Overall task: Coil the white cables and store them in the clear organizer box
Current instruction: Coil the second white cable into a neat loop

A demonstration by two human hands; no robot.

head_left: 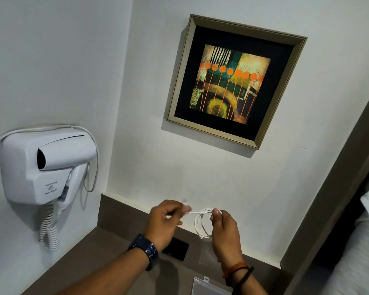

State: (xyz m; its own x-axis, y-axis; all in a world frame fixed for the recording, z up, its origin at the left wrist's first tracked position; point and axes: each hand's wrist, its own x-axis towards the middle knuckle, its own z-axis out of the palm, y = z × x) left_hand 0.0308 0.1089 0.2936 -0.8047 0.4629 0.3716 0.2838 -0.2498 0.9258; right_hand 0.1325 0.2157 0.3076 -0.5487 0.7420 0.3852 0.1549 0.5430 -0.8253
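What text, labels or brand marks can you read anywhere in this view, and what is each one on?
"Wall Hung Hair Dryer", approximately, in small grey letters with a small logo between the lines, on the base of the white plastic wall-mounted hair dryer; it is blurred, so the reading is uncertain.
No text shows on the gold-framed abstract painting, the coiled white cable, the clear plastic organizer box or the dark wristwatch.

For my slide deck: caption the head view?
Both hands, left hand and right hand, wind a white cable above the clear organizer box.

A single head-worn view, tilted, faces the wall [136,103] closely, looking forward over the counter [90,252].
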